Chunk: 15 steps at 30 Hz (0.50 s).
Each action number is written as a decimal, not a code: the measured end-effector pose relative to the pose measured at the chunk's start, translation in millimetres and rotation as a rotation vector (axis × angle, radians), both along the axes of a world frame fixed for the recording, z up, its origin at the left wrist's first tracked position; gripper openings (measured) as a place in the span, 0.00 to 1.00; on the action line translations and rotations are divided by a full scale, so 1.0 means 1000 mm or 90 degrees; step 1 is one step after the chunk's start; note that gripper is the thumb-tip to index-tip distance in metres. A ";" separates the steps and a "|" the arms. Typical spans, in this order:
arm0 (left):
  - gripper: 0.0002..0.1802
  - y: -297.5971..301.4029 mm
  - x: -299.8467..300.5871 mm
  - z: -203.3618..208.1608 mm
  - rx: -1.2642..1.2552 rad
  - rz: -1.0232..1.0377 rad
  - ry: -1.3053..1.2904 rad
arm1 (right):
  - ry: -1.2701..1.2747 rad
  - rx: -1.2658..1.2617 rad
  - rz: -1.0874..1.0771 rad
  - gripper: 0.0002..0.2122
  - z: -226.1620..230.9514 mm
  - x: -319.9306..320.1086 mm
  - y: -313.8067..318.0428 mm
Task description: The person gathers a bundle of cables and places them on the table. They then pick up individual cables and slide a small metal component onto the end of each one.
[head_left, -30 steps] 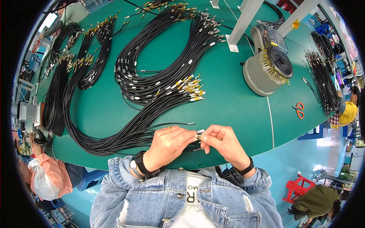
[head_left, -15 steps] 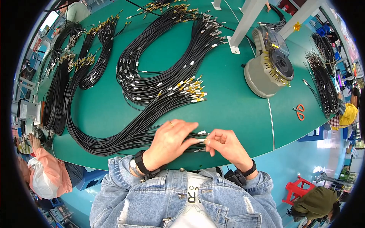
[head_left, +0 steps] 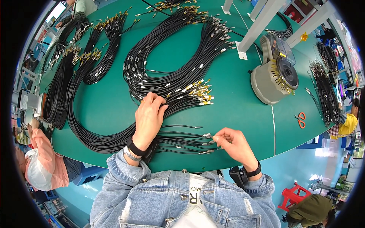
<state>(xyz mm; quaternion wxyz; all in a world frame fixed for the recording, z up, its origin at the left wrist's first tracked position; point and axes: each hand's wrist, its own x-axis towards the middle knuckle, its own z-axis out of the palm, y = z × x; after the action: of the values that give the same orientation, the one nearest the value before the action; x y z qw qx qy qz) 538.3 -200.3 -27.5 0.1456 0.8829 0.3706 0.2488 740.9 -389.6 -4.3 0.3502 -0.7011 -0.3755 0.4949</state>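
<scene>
Cable bundle (head_left: pixel 99 140): lies curved near the front edge of the green table (head_left: pixel 235 110), with loose cable ends (head_left: pixel 183 143) fanned just inside that edge. Right hand (head_left: pixel 234 144): thumb and forefinger narrowed, apparently pinching the tip of one white-tagged cable (head_left: pixel 206 135). Left hand (head_left: pixel 148 119): fingers bent over the cables short of the yellow-tagged ends (head_left: pixel 199 91), farther from the front edge; grip cannot be determined. Step in hand, by judgement: single-cable handling. Next move calls for a steady fingertip pinch, clear of neighbouring cables
</scene>
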 end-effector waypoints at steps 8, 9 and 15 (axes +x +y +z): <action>0.04 -0.029 -0.014 0.021 -0.014 -0.128 -0.045 | 0.151 0.221 -0.174 0.09 0.002 -0.023 0.024; 0.04 -0.033 -0.017 0.023 -0.025 -0.151 -0.039 | 0.201 0.240 -0.195 0.10 0.003 -0.025 0.026; 0.06 -0.045 -0.023 0.021 -0.041 -0.227 -0.012 | 0.290 0.139 -0.114 0.08 -0.005 -0.017 0.018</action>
<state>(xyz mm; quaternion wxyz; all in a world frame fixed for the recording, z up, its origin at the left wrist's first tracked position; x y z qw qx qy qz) 515.4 -245.8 -6.6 0.2192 0.9271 0.2148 0.2151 723.5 -371.8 -8.9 0.5413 -0.5601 -0.2747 0.5638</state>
